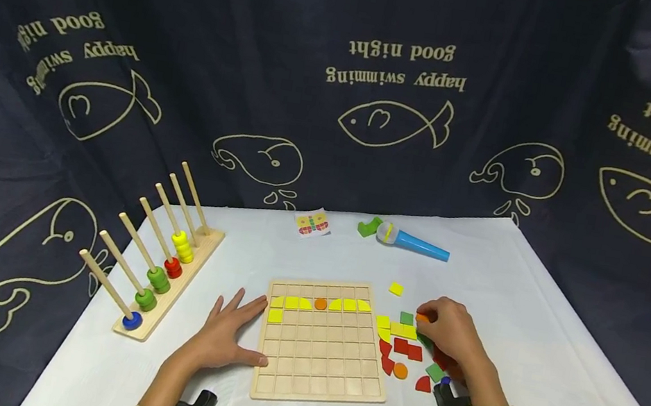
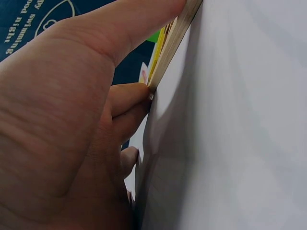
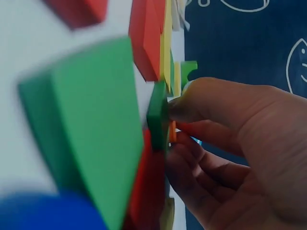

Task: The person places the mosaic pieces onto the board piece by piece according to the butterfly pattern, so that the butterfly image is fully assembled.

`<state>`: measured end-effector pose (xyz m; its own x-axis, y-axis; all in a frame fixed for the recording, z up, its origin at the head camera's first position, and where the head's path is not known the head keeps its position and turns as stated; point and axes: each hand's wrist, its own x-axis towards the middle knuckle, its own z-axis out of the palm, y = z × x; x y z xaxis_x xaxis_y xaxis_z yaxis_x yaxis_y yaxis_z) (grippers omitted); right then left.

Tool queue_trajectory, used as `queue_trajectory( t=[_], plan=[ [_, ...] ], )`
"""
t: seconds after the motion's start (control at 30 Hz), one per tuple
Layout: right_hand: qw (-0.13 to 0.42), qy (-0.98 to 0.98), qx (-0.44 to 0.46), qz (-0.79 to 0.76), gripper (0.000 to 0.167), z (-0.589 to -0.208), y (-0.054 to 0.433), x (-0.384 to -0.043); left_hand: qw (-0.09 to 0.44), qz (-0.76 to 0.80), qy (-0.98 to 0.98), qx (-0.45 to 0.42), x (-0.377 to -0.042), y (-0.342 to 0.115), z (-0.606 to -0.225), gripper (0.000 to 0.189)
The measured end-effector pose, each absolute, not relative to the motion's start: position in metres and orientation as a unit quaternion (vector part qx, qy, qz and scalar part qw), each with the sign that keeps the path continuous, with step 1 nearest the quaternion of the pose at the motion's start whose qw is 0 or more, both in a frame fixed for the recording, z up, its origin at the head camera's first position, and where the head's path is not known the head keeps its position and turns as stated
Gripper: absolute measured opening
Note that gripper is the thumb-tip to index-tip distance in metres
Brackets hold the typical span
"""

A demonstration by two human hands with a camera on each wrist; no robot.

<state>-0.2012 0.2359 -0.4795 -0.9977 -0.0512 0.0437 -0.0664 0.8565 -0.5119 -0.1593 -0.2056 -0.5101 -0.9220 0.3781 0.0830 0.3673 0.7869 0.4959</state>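
A wooden grid board (image 1: pixel 320 349) lies flat on the white table. One row bears yellow pieces (image 1: pixel 291 302) on both sides of an orange disc (image 1: pixel 320 304), with a single yellow square (image 1: pixel 275 315) below at the left. My left hand (image 1: pixel 226 335) is spread along the board's left edge, thumb and index fingertip touching it. Right of the board, my right hand (image 1: pixel 451 327) pinches an orange piece (image 3: pixel 173 132) between thumb and fingers, low over the loose pieces. Its far side is hidden by the fingers. A green piece (image 3: pixel 157 115) stands just before the thumb in the right wrist view.
Loose red pieces (image 1: pixel 401 345), yellow pieces and another orange disc (image 1: pixel 400 371) lie beside the board. On the left stands a peg rack (image 1: pixel 187 281) with coloured beads. Behind are a patterned card (image 1: pixel 313 223), a green block (image 1: pixel 369 226) and a blue toy microphone (image 1: pixel 420 245).
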Motion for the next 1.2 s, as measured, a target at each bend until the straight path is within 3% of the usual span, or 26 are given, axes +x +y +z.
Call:
queue_trajectory(
  t=[0.67, 1.2],
  plan=[
    [0.077, -0.928, 0.165, 0.324, 0.022, -0.474, 0.160, -0.211, 0.006, 0.263, 0.945, 0.195, -0.158, -0.206, -0.511, 0.113],
    [0.044, -0.905, 0.286, 0.312, 0.020, -0.476, 0.106, -0.215, 0.008, 0.255, 0.947, 0.193, -0.158, -0.207, -0.510, 0.114]
  ],
)
